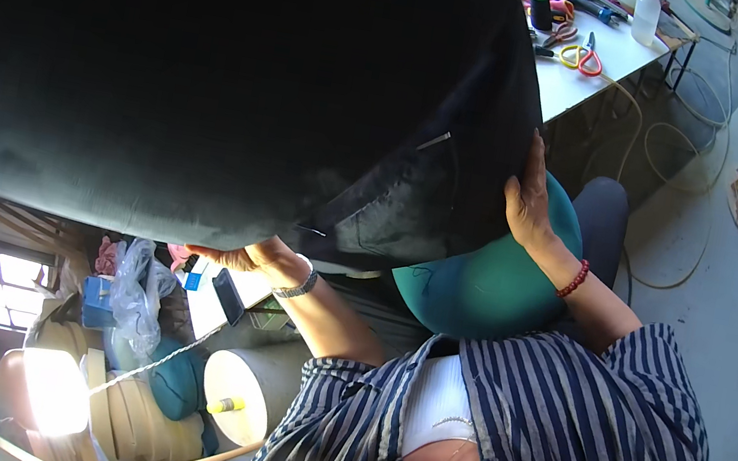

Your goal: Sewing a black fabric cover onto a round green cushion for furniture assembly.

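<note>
large dark cushion fills the upper left and centre of the view, long axis running left to right, raised above the lap; left hand supports its lower edge from beneath, palm up, fingers flat against the fabric, spread not visible in full; a dark phone lies just below that hand; teal rounded cushion sits under the dark cushion's right end; right hand presses flat on the dark cushion's right side, fingers extended upward and close together; both hands touch it, so neither is nearer; white desk with scissors stands well apart, upper right.
</note>
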`<action>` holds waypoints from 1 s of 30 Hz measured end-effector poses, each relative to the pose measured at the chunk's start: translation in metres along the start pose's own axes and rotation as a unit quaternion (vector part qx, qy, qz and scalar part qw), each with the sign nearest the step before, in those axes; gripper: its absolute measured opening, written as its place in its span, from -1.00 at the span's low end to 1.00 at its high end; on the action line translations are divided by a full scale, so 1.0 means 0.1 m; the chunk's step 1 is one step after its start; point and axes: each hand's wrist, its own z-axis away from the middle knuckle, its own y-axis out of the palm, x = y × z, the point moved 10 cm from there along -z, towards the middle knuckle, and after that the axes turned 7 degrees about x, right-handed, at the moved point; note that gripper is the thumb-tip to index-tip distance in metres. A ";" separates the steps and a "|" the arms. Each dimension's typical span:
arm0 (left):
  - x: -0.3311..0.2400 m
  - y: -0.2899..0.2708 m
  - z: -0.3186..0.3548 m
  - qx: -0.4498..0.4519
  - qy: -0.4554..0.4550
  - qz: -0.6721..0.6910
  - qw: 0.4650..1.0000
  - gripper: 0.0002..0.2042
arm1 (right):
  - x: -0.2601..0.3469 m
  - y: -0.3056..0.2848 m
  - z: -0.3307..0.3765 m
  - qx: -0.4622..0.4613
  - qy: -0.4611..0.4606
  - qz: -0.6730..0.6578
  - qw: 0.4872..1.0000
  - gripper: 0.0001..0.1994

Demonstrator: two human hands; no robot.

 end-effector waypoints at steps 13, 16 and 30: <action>0.14 -0.29 -0.02 -0.064 -0.078 0.047 0.994 -0.52 | -0.48 0.51 -0.16 -0.005 0.051 -0.014 0.999 -0.44; -0.01 -0.29 -0.02 -0.070 -0.086 -0.013 0.994 -0.52 | -0.42 0.57 -0.07 0.015 0.065 -0.038 0.997 -0.46; 0.02 -0.23 0.07 -0.105 -0.107 0.006 0.989 -0.55 | -0.90 0.18 -0.21 0.140 0.103 0.193 0.966 -0.55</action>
